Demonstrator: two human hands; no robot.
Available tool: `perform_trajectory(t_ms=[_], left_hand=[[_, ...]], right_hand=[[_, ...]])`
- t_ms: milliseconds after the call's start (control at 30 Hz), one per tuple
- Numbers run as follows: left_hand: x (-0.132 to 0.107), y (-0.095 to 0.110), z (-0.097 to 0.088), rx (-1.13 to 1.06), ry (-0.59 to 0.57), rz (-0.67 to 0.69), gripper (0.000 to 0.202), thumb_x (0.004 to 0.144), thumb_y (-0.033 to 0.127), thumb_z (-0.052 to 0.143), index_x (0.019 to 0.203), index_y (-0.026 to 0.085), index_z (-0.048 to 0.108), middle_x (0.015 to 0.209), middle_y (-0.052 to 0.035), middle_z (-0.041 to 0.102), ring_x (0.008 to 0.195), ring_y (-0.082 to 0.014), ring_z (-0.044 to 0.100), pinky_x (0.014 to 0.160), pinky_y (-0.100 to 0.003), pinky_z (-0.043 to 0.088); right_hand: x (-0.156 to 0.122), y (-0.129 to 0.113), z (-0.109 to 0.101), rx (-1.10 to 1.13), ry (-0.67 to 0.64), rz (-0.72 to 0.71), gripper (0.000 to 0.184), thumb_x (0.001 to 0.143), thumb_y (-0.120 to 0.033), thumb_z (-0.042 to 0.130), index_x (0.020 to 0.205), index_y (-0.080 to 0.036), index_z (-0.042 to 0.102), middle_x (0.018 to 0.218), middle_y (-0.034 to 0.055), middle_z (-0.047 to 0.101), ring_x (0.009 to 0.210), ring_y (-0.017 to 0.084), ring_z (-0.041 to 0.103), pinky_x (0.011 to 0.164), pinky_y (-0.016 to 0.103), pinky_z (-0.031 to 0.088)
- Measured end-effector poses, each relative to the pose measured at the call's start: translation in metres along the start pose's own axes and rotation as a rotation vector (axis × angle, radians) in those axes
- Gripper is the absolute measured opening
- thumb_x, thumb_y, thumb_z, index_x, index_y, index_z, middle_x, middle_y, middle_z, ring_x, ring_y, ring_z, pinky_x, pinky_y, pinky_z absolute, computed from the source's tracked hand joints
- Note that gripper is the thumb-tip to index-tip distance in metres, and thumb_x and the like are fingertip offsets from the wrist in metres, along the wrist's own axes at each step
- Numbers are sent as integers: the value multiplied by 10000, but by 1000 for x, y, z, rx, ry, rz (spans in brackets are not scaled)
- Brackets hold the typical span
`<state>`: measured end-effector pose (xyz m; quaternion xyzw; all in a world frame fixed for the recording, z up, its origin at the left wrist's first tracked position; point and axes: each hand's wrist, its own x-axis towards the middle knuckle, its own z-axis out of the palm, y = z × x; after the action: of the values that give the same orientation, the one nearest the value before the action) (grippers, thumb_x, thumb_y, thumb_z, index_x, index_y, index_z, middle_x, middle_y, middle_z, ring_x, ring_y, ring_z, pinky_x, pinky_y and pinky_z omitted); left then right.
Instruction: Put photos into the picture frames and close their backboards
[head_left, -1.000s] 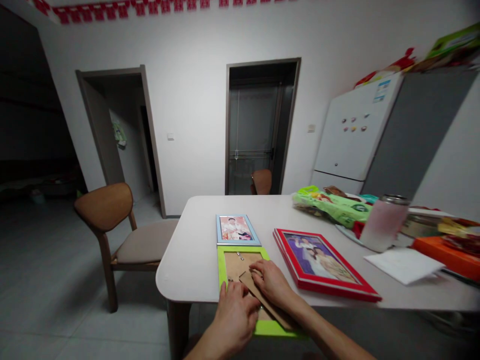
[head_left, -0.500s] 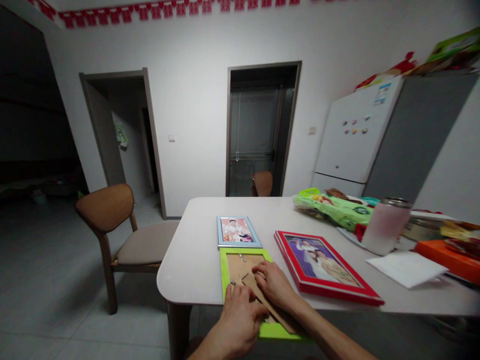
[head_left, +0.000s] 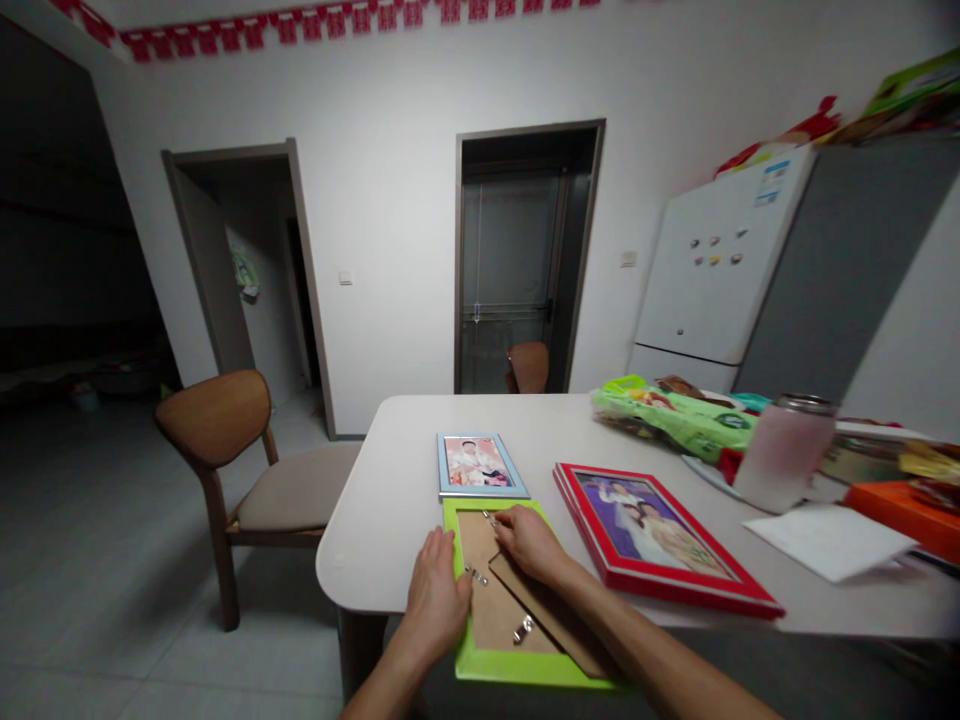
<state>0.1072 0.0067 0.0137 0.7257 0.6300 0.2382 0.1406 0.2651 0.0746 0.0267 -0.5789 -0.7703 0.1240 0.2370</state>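
A lime-green picture frame [head_left: 536, 668] lies face down at the table's near edge, its brown backing board [head_left: 499, 610] showing. My left hand [head_left: 439, 595] grips the frame's left side, thumb at the rim and fingers along the outer edge. Near the thumb is a metal clip [head_left: 477, 575]; another clip [head_left: 523, 629] sits lower on the board. My right hand [head_left: 529, 542] is closed with its fingertips at the top metal clip [head_left: 490, 518]. Under that wrist, a brown stand flap [head_left: 544, 610] slants across the backing.
A light-blue framed photo [head_left: 480, 465] lies just beyond the green frame. To the right are stacked red photo frames [head_left: 660, 530], a white sheet [head_left: 831, 538], a pink jar [head_left: 787, 455] and a green bag [head_left: 679, 418]. A wooden chair [head_left: 217, 425] stands left of the table.
My left hand has moved left from the lower board to the frame's side, uncovering the lower clip. My right hand has shifted up and left to the top clip.
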Motion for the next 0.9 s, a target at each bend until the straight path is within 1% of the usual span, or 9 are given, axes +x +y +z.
perform_trajectory(t_ms=[67, 133, 233, 333, 467, 633, 733, 800, 900], left_hand=[[5, -5, 4, 18, -40, -24, 527, 731, 203, 386, 1227, 34, 328, 1298, -139, 337, 1210, -208, 251, 1000, -290, 166], [6, -6, 8, 26, -53, -30, 518, 735, 206, 377, 1227, 49, 335, 1298, -128, 343, 1212, -204, 249, 1001, -290, 159], [5, -6, 9, 33, -65, -35, 511, 741, 207, 368, 1234, 80, 329, 1314, -106, 322, 1221, -194, 228, 1006, -296, 140], [4, -5, 8, 32, -78, -27, 506, 743, 202, 364, 1234, 81, 330, 1319, -111, 311, 1223, -202, 223, 1008, -312, 133], [4, -2, 4, 32, -77, -21, 503, 744, 196, 364, 1233, 84, 332, 1317, -109, 316, 1220, -207, 230, 1006, -318, 140], [3, -2, 3, 28, -64, -18, 491, 746, 196, 364, 1219, 64, 354, 1299, -123, 344, 1206, -218, 261, 1001, -319, 158], [4, -3, 5, 5, -59, -21, 492, 746, 202, 369, 1220, 69, 355, 1302, -119, 339, 1208, -213, 255, 1004, -312, 148], [4, -3, 5, -20, -51, -25, 495, 749, 207, 369, 1223, 68, 348, 1306, -121, 332, 1213, -209, 242, 1007, -310, 132], [3, -4, 4, -72, -38, -32, 497, 744, 205, 384, 1218, 59, 353, 1299, -132, 339, 1212, -203, 242, 1007, -303, 125]], right_hand=[[11, -1, 8, -25, 10, 29, 237, 710, -235, 433, 693, -138, 648, 736, 94, 666, 619, 143, 540, 566, 216, 332], [17, 1, 15, -51, 19, 50, 229, 702, -236, 446, 673, -131, 647, 725, 101, 662, 606, 140, 533, 558, 222, 322], [19, 3, 21, -80, 35, 55, 233, 711, -250, 443, 732, -148, 652, 795, 95, 656, 690, 151, 542, 607, 230, 329], [16, -1, 22, -100, 45, 32, 260, 738, -255, 416, 835, -179, 645, 884, 76, 638, 805, 158, 536, 684, 237, 335], [10, -12, 16, -114, 38, -13, 265, 744, -238, 413, 855, -185, 648, 881, 70, 624, 827, 157, 529, 739, 243, 337], [-20, -11, -7, -97, 73, -57, 354, 739, -312, 425, 1032, -175, 569, 961, 92, 588, 904, 185, 499, 787, 265, 330], [-46, -3, -19, -78, -3, -66, 397, 655, -384, 510, 993, -189, 581, 935, 85, 585, 862, 195, 509, 740, 260, 351], [-58, -2, -21, -65, -58, -72, 390, 611, -347, 540, 966, -192, 585, 886, 71, 589, 802, 182, 520, 690, 243, 360], [-62, -4, -17, -32, -44, -75, 305, 611, -236, 494, 894, -181, 595, 833, 59, 595, 756, 162, 526, 654, 223, 360]])
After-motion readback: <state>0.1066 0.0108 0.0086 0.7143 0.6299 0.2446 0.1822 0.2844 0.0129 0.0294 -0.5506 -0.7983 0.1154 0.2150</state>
